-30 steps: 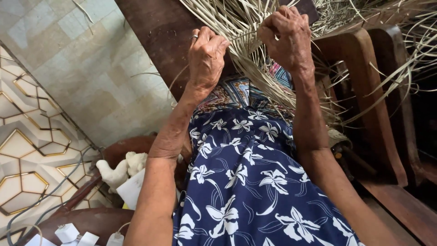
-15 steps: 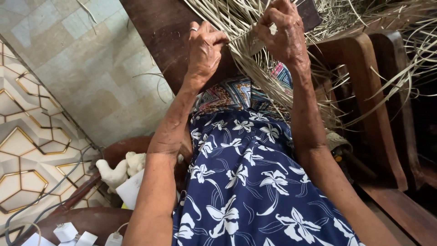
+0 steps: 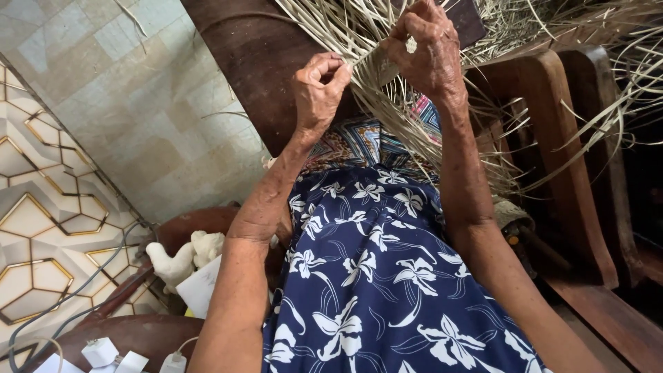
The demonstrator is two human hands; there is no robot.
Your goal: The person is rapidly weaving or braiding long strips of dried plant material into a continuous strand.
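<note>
You are pinching one pale dry strip (image 3: 366, 56) taut between your left hand (image 3: 319, 86) and right hand (image 3: 429, 52), above the loose bundle (image 3: 414, 131) on your lap; overpulling is risking a snap.

We are looking at a home used for handcraft: pale floor tiles (image 3: 138, 103) are lying left of a dark wooden bench (image 3: 255, 62), with wooden chairs (image 3: 559, 138) and dried palm strips (image 3: 387, 103) right of it.
</note>
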